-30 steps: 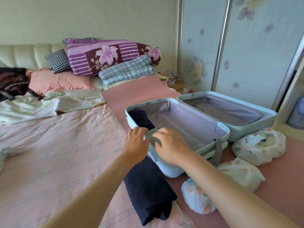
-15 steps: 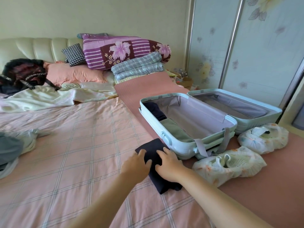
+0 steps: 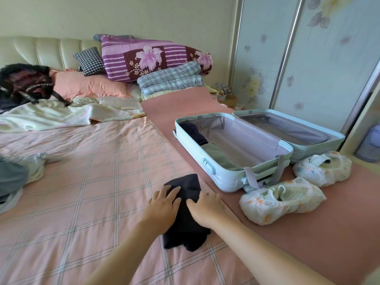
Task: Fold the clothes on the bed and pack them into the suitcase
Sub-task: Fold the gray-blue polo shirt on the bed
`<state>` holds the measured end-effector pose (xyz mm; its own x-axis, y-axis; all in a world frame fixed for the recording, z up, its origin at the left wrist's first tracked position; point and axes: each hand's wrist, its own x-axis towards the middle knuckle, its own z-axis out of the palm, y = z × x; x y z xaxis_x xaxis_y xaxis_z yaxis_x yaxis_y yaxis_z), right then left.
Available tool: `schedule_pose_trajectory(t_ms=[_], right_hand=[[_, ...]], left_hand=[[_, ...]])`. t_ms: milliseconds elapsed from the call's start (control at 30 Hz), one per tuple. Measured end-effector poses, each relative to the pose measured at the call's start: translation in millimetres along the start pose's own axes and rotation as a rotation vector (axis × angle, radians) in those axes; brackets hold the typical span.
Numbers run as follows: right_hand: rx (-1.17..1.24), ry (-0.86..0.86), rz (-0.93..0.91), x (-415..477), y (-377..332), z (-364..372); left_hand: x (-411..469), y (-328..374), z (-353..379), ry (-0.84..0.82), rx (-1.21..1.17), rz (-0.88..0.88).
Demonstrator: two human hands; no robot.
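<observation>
A folded dark navy garment (image 3: 188,229) lies on the pink checked bed sheet just in front of the open pale-blue suitcase (image 3: 207,161). My left hand (image 3: 162,204) rests on the garment's left side, fingers spread flat. Over its right edge lies my right hand (image 3: 205,206), fingers slightly bent on the cloth. Inside the suitcase's near half sit a dark folded piece (image 3: 193,133) and an olive-green folded piece (image 3: 218,154). Grey and white clothes (image 3: 18,173) lie crumpled at the bed's left edge.
Two shoes in white printed bags (image 3: 277,199) (image 3: 322,168) lie on the pink mat right of the suitcase. Pillows, a purple floral quilt (image 3: 152,58) and folded checked bedding are stacked at the headboard. A black bag (image 3: 24,83) sits far left. Sliding wardrobe doors stand behind the suitcase.
Both hands have left the suitcase, where they set down the olive piece, and come back onto the dark garment on the bed. The view has pulled back and turned left.
</observation>
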<state>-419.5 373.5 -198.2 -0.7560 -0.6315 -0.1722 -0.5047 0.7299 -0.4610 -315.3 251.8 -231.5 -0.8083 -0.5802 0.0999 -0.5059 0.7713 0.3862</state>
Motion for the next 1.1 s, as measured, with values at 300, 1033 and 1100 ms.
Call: schedule_pose_trajectory(t_ms=[300,1033,1100], right_hand=[[0.465,-0.036,-0.221,-2.6,-28.5,7.4],[0.084,0.446,-0.528,123.1,51.7,-216.1],[0.024,0.416,-0.48,141.0,66.2,-213.4]], left_hand=[[-13.5,-10.2,-3.1,0.115,-0.105,-0.018],[173.4,156.1,-56.8,0.258,0.036,0.288],[194.4,164.2,-47.1,0.057,0.127,0.239]])
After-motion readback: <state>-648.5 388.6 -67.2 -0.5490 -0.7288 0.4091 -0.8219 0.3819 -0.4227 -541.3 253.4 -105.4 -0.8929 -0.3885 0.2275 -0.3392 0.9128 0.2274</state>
